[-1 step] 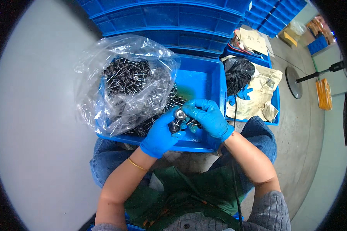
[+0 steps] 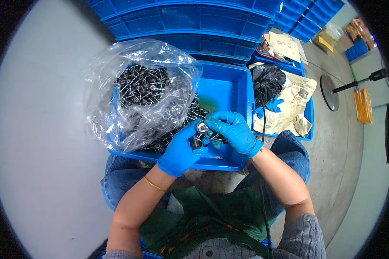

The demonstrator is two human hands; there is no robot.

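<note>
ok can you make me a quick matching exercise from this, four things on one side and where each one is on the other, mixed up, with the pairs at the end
Things
1. clear plastic bag
2. gold-coloured bangle
3. black plastic bag
4. dark part with a round silvery end

Places
a. between the left hand and the right hand
b. in the blue tray in front, around many small metal parts
c. against the yellowish paper, off to the right
d. around the left forearm, near the glove cuff

Pairs: 1-b, 2-d, 3-c, 4-a
</note>
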